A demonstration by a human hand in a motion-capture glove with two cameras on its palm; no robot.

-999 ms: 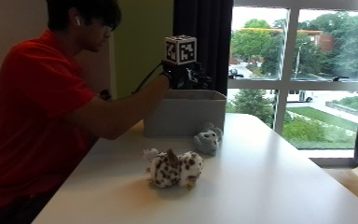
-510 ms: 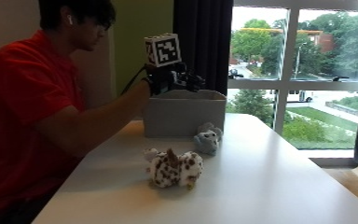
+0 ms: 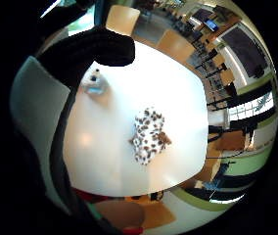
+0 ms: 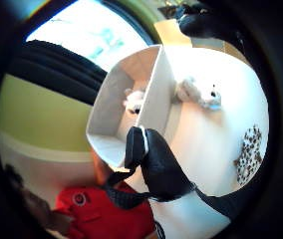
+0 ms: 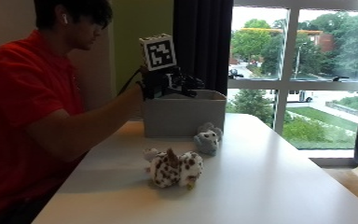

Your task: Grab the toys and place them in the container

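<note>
In the outside view my gloved right hand [image 5: 159, 85] hovers over the near-left rim of the grey fabric container [image 5: 182, 119], its fingers relaxed and empty. A brown-spotted white plush [image 5: 173, 168] lies on the white table [image 5: 266, 186] in front of the container. Right by the container's front corner sits a small grey-and-white plush [image 5: 207, 139]. The thumb side palm view looks into the container [image 4: 154, 94], where a pale plush [image 4: 134, 99] lies on the bottom, with my thumb [image 4: 156, 164] in front. The spotted plush [image 3: 148, 134] and the grey plush [image 3: 94, 84] show below my palm.
A dark curtain [image 5: 201, 42] and a large window [image 5: 297, 70] stand behind the table. The person's red sleeve and bare forearm [image 5: 86, 126] reach along the table's left side. Wooden chairs [image 3: 175, 44] stand past the far table edge.
My hand has drifted from above the container's middle toward the person's side of its rim. The two plush toys on the table have not moved.
</note>
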